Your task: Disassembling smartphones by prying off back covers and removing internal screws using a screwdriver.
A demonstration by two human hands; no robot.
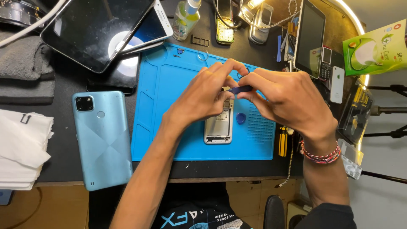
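head view: both hands meet over the middle of a blue repair mat that lies on the dark worktop. the left hand has its fingers curled down over the top end of a small opened phone, which lies on the mat with its back cover off and its silver frame and inner parts showing; the grip of this hand is closed on the phone's upper part, though the exact contact is hidden under the fingers. the right hand, with a beaded bracelet at its wrist, pinches a dark blue pry tool between thumb and fingertips, the tool held level just above the phone's top end and touching the left hand's fingertips. a round blue pick lies on the mat just beside the phone, to its right.

left of the mat a light blue phone lies face down, camera end away from the person. beyond it a tablet leans over a white phone. a clear bottle stands behind the mat. a yellow-handled screwdriver lies at the mat's right edge, and white folded cloth sits at the far left.
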